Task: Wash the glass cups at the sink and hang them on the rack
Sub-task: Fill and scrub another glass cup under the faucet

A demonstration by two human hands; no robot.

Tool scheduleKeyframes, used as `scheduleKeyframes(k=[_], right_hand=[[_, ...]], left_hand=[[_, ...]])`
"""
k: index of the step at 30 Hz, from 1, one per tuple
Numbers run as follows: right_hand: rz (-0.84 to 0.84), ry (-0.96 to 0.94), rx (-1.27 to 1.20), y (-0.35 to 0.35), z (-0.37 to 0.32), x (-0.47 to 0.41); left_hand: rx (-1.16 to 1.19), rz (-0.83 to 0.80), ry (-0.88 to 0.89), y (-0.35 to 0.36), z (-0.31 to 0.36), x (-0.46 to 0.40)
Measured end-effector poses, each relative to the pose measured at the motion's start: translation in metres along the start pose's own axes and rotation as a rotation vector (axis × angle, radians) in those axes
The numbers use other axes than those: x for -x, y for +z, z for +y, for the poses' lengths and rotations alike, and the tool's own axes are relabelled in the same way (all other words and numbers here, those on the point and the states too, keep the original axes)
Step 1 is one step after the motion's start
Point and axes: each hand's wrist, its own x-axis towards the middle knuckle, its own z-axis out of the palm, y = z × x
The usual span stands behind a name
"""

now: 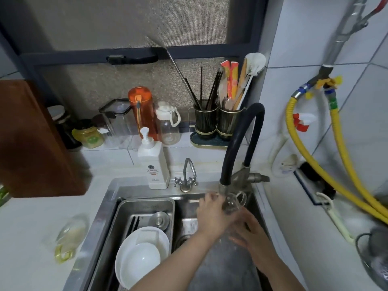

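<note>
Clear glass cup (233, 201) sits under the faucet (235, 164), gripped by the left hand (211, 215) while the right hand (249, 232) cups it with fingers loosely spread.

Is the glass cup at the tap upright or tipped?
Tipped: the glass cup lies sideways under the spout, handle up, in both hands.

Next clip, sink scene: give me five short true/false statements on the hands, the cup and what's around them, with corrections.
1. Both hands are on a glass cup under the black-hosed tap. True.
2. White plates sit in the metal tray left of the hands. True.
3. The soap bottle is orange. False: it is white.
4. The left hand holds a sponge. False: it grips the cup.
5. The right hand rests on the counter. False: it is at the cup.
</note>
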Motion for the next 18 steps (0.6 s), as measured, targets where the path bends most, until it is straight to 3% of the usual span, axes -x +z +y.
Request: scheduleKeyframes(k=[4,8,14,18], right_hand=[[0.045,-0.035,0.025,-0.005,0.002,0.003],[0.088,-0.014,0.069,0.001,0.003,-0.008],[0.031,0.046,0.114,0.021,-0.002,-0.030],[-0.095,0.083,0.086,0.031,-0.002,-0.038]], left_hand=[[0.027,0.023,-0.052,0.006,0.009,0.001],[0.423,-0.007,-0.199,-0.001,-0.006,-0.001],[0.714,-0.026,-0.343,-0.027,-0.035,0.006],[0.865,-0.069,-0.296,-0.038,-0.047,0.017]])
